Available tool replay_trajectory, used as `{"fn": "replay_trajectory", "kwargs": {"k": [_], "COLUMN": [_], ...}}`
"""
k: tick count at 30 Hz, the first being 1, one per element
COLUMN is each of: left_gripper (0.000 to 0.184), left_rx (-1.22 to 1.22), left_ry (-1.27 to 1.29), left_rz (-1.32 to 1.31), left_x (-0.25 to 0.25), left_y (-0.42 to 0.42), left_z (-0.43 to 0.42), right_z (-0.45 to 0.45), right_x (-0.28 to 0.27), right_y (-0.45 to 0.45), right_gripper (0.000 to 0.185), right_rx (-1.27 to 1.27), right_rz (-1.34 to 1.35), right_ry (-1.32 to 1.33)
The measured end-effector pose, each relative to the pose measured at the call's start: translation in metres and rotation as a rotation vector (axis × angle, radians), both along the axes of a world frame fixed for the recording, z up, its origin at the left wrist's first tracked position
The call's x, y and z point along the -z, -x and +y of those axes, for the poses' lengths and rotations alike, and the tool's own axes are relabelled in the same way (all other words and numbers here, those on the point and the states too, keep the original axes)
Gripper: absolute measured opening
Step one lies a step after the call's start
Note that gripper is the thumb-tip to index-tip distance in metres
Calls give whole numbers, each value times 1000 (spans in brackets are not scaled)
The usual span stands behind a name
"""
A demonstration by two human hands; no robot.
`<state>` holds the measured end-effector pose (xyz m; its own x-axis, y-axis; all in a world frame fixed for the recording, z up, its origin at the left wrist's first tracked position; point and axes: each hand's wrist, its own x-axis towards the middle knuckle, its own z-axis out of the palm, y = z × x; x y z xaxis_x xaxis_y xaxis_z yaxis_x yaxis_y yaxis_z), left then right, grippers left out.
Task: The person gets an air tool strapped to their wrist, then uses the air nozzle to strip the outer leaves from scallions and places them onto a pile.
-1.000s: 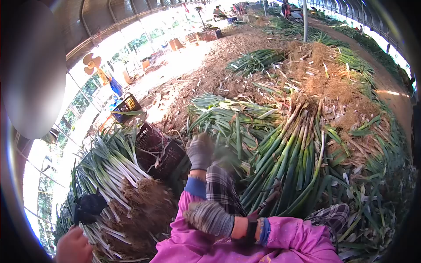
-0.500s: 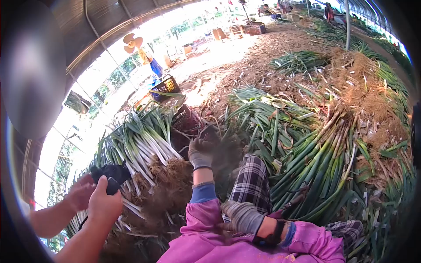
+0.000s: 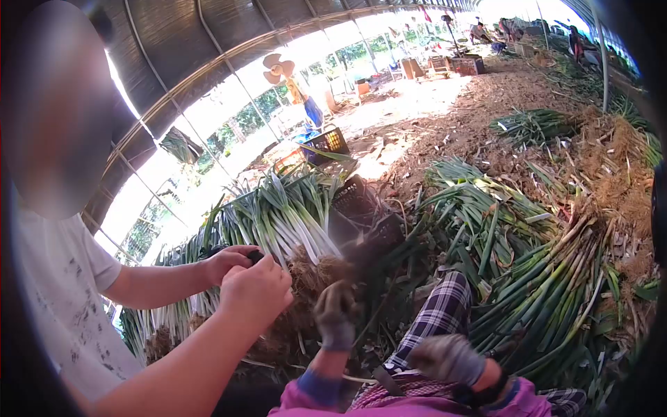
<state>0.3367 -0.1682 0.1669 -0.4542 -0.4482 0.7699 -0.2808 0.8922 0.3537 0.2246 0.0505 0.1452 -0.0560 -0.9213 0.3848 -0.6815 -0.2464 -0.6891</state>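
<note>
My remote feed: interior of an arched tunnel shelter. Dark roof sheeting spans curved ribs; daylight, strongly overexposed, enters along the left side, where greenery shows beyond. I note a pale-bladed fan standing there, blue material beneath it, and a dark crate near its foot. The brown earth floor carries scattered pale litter and a sunlit patch. At right, a slender pole.

On my feed, the stalk pile lies left of centre, a crate behind it, a fan upper left, the stalk bunch lower right.
</note>
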Motion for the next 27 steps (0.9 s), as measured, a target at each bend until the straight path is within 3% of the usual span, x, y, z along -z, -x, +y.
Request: {"fn": "replay_trajectory", "kwargs": {"k": [1, 2, 3, 7, 9, 12, 16, 21, 24, 27], "left_gripper": [18, 15, 13, 13, 14, 17, 21, 22, 25, 29], "left_rx": [-49, 40, 122, 134, 83, 145, 207, 325, 166, 112], "left_ry": [-7, -596, -1187, -907, -887, -996, -899, -991, -930, -624], "left_rz": [19, 372, 721, 667, 581, 589, 683, 718, 697, 562], "left_x": [1, 4, 4, -1, -7, 0, 4, 7, 11, 25], "left_y": [-19, -34, -47, -68, -62, -58, -51, -38, -40, -50], "left_z": [3, 4, 3, -24, -19, -14, -16, -4, -8, -34], "right_z": [13, 28, 41, 88, 113, 158, 195, 216, 236, 248], "right_x": [14, 6, 3, 16, 32, 66, 108, 154, 190, 203], "right_y": [12, 22, 35, 64, 76, 85, 82, 79, 84, 86], "right_gripper": [15, 13, 12, 6, 7, 11, 9, 9, 10, 10], "right_rx": [198, 334, 388, 645, 803, 979, 1049, 1190, 1269, 1329], "right_rz": [-73, -193, -143, -90, -44, -353, -730, -782, -744, -728], "right_ry": [78, -19, -17, 51, 80, 58, 119, 93, 51, 63]}}
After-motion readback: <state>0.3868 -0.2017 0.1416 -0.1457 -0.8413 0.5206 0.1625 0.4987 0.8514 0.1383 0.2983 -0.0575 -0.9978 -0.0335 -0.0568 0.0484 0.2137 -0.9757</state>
